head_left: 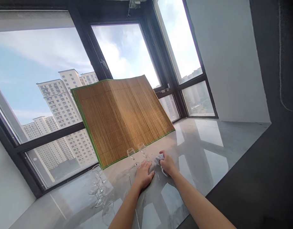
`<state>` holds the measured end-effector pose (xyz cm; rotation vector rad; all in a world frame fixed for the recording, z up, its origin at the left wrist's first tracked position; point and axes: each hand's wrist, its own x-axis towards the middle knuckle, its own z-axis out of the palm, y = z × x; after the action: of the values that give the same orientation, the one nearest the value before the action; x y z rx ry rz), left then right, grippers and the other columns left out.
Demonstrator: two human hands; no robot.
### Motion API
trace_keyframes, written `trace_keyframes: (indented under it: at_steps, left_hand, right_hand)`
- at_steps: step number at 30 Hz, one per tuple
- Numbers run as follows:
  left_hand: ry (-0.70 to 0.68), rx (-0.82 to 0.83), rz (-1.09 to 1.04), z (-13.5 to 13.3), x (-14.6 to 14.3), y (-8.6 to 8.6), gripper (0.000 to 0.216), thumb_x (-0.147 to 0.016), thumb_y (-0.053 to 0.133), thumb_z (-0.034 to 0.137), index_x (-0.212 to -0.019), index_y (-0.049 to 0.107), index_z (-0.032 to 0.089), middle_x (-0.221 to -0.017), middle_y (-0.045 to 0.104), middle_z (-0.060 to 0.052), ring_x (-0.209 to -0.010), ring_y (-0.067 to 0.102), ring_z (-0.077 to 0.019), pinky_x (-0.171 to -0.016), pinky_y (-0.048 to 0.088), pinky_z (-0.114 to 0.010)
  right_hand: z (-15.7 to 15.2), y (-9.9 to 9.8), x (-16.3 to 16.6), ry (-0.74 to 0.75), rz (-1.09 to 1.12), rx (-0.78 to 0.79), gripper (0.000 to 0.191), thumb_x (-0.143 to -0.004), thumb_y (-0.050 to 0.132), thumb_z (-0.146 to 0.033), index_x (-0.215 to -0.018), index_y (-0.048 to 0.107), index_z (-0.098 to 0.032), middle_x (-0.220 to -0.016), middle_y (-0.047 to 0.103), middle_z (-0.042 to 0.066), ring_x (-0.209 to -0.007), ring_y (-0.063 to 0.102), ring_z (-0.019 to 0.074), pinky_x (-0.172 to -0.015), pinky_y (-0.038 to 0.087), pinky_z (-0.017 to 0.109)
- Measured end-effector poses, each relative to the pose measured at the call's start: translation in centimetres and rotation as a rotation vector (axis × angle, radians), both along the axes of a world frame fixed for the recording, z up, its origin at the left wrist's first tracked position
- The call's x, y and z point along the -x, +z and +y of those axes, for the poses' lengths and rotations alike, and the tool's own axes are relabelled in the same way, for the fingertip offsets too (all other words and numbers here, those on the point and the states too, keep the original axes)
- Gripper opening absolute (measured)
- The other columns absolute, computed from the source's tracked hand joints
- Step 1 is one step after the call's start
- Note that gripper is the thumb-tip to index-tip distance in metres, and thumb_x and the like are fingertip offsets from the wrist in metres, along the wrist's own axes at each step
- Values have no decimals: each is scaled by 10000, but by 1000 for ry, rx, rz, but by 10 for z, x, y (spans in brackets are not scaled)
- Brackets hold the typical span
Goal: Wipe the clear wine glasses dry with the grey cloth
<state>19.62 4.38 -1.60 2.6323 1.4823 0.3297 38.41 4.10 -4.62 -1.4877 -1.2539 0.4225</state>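
My right hand (167, 164) grips a crumpled grey-white cloth (159, 158) just above or against the glossy marble windowsill (199, 159). To its left, my left hand (144, 175) rests palm down on the sill, fingers stretched forward and holding nothing. Just beyond the left fingertips stand two small clear stemmed glasses, one on the left (131, 154) and one on the right (142, 149). Whether the fingertips touch their bases I cannot tell. Farther left, more clear stemmed glasses (96, 187) stand close together, their outlines overlapping.
Behind the two glasses, a bamboo mat (127, 117) with green edging leans upright against the dark window frame (75, 132). A white wall (232, 63) rises at the right end of the sill. The sill's front edge runs diagonally at lower right.
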Motion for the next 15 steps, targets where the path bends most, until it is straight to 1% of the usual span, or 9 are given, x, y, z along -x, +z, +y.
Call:
trace_keyframes:
  at_steps: [2,4,7,9,12,14,15]
  left_hand:
    - [-21,12,28,-2,-2,2,605,-892,447,447,-1468,443,261,-1561,389,-80,-1453,304,-272,-1212,103,-516]
    - [-33,1,17,-11,0,4,586,-897,437,442,-1453,468,260,-1539,424,-83,-1436,331,-272,-1213,106,-513]
    - [-72,-2,-17,-38,9,8,568,-886,464,459,-1421,513,276,-1495,480,-79,-1390,392,-281,-1210,154,-493]
    - [-113,14,-40,-65,23,11,547,-871,502,474,-1390,546,309,-1447,528,-67,-1351,434,-279,-1213,163,-491]
    - [-155,10,-59,-104,52,13,525,-854,545,482,-1360,569,342,-1368,585,-57,-1282,494,-277,-1214,168,-515]
    - [-143,6,-51,-119,74,13,505,-851,553,486,-1336,588,352,-1350,599,-52,-1260,511,-274,-1211,187,-508]
    - [-114,1,-42,-121,84,13,510,-853,548,478,-1346,581,351,-1358,595,-50,-1272,503,-274,-1209,196,-507]
  right_hand:
    - [1,-1,-1,5,1,0,510,-657,466,-38,-1129,564,-204,-835,663,36,-820,604,200,-731,404,247]
    - [2,-1,-2,20,5,-3,508,-662,460,-39,-1133,562,-200,-840,662,37,-811,603,196,-730,402,247]
    - [2,-1,-3,30,27,11,507,-667,455,-39,-1139,557,-194,-835,658,37,-789,598,191,-713,391,246]
    - [2,-1,-4,35,40,27,502,-666,461,-43,-1134,558,-194,-818,652,35,-775,591,192,-688,377,245]
    - [0,0,-5,46,53,41,491,-662,476,-46,-1119,565,-203,-820,645,34,-762,579,188,-647,348,238]
    - [-1,0,-5,53,70,47,487,-667,480,-47,-1118,563,-208,-828,644,32,-743,573,182,-628,333,236]
    - [-2,0,-4,53,76,48,486,-669,481,-46,-1120,562,-209,-826,644,30,-732,570,178,-627,330,236]
